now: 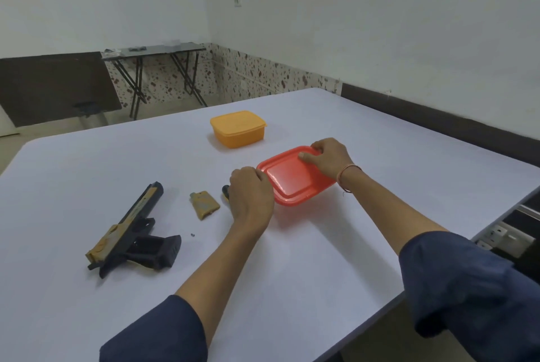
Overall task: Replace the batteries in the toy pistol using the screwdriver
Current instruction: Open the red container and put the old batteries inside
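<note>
The black and tan toy pistol (131,230) lies on its side at the left of the white table (292,259), its grip compartment uncovered. The tan battery cover (204,205) lies to its right, and a tiny screw (192,235) sits near the grip. A red lidded box (295,176) stands in the middle. My left hand (251,195) grips its near left corner. My right hand (330,158) grips its far right edge, thumb on the lid. A black and yellow object (225,190), perhaps the screwdriver handle, peeks out behind my left hand.
An orange lidded box (238,129) stands farther back on the table. The table's right edge runs close to my right forearm, with a power strip (502,236) below it. A black folding table (155,52) stands by the far wall.
</note>
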